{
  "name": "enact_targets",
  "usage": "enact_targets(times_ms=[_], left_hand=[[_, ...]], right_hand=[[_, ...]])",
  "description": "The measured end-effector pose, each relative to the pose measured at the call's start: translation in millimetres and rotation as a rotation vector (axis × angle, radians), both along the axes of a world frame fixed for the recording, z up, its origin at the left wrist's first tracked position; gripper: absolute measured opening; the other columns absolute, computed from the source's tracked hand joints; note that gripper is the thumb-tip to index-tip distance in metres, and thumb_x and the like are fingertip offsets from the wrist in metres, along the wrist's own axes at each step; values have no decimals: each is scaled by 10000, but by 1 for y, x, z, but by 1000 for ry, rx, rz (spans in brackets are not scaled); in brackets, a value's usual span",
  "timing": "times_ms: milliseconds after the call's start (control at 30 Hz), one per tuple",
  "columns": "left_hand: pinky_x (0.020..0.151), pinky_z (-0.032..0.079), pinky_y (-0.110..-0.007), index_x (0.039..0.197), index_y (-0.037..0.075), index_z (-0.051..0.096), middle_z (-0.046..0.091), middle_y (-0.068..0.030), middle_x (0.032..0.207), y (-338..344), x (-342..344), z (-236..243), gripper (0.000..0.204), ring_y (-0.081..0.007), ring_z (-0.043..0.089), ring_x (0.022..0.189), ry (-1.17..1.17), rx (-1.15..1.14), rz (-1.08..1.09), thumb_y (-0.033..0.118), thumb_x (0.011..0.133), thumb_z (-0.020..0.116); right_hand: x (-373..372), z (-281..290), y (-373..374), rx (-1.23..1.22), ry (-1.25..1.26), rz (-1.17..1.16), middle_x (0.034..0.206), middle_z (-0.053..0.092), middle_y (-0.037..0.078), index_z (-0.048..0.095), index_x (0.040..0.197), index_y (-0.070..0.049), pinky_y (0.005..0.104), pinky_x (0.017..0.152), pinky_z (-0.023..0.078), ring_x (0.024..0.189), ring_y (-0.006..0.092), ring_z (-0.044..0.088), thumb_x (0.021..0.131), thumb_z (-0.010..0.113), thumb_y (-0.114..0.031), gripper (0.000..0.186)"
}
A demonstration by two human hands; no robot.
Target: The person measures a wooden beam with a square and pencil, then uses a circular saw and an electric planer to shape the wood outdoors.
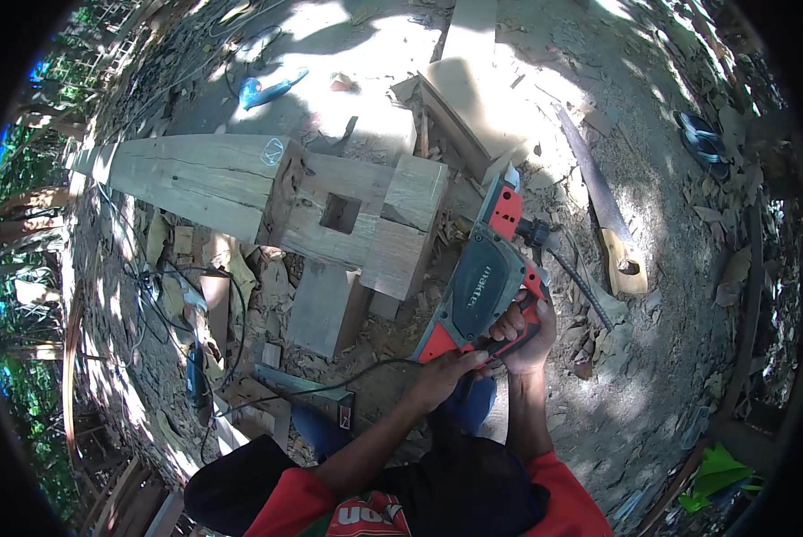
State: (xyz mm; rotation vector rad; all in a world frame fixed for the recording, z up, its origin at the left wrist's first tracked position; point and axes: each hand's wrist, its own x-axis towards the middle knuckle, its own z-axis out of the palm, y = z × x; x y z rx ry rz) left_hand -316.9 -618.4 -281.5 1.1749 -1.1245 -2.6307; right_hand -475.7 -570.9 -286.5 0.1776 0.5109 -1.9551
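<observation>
In front of me I hold an electric planer (482,285) with a red and dark body, tilted on its side. My right hand (527,336) is closed around its rear handle. My left hand (451,374) is closed at the planer's lower end, by the handle's base; its fingertips are partly hidden. To the left of the tool lies a heavy squared timber beam (191,179) with a square hole (340,213) cut near its stepped end. A short wood block (327,309) supports the beam from below.
A handsaw (594,179) with a wooden handle lies on the right, near a sandal (701,139). Beyond the beam is a blue tool (272,88). A black cord (330,387) runs leftward past another blue tool (196,371). Boards (464,116) and wood chips lie around.
</observation>
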Motion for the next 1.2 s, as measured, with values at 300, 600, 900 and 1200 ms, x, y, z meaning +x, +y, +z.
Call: enact_targets(times_ms=[300,600,900,1200], left_hand=[[857,471,-282,1178,-23,585,681,-65,1016,36,77,16,424,-128,611,904,-236,99,36,344,966,563],[786,451,-263,1164,-3,594,689,-69,976,25,67,-10,385,-124,607,896,-109,71,138,319,954,582],[845,473,-303,1101,8,616,671,-67,964,-2,30,-8,338,-136,616,909,-47,37,121,312,957,577],[761,488,-298,1134,25,604,631,-28,841,-35,-21,-9,312,-123,606,770,-57,-50,90,272,942,608]], right_hand=[[70,-18,35,-50,-99,185,646,478,30,548,943,-48,335,593,451,573,172,503,848,613,-301,278],[48,-16,13,-57,16,221,665,484,19,572,944,-51,339,629,442,587,162,496,879,556,-319,277],[19,-9,-16,26,-13,137,615,468,34,538,892,-41,325,555,451,527,163,484,835,610,-311,286],[-23,-4,-42,58,125,16,603,443,-5,550,1021,-57,295,530,435,504,123,451,919,526,-385,344]])
